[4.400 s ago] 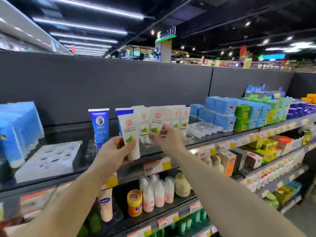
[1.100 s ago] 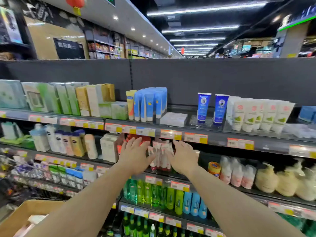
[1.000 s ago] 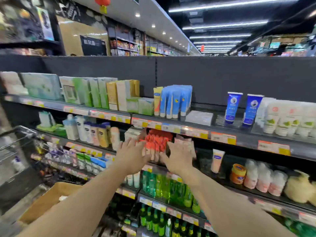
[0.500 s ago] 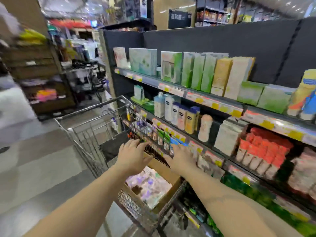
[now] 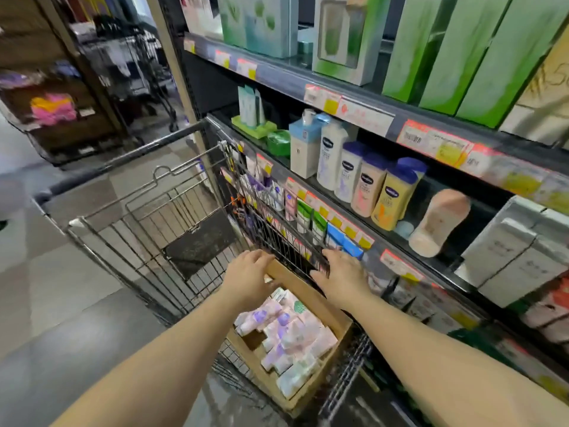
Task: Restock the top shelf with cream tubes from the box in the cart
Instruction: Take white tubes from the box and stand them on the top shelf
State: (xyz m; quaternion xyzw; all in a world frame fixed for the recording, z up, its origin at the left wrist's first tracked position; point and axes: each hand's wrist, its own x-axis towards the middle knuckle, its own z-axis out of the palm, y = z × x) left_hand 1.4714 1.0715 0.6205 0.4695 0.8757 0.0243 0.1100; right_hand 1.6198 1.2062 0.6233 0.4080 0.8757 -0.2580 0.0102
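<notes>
Head view gave us a wire cart [image 5: 160, 223] standing close against the shelves, and inside it, at the near end, a brown cardboard box [image 5: 311, 295] with its top open. The box was filled with cream tubes [image 5: 291, 334], white and pale pink with some purple and green marks, lying flat in a loose pile; the picture was blurred, so we could not count them. The far part of the cart held nothing that we could see except a dark flap on its end wall.

Our left hand [image 5: 249, 280] was over the far edge of the box, palm down, fingers loosely spread, holding nothing. Our right hand [image 5: 341, 277] was at the right side of the box, beside the wire wall of the cart, also spread and not holding anything. The tubes lay just below and a little nearer to us than both hands; we could not tell if any finger touched them.

On the middle shelf [image 5: 354, 217] to the right stood lotion bottles [image 5: 366, 183] in a row, and green cartons [image 5: 480, 53] stood on the shelf above.
</notes>
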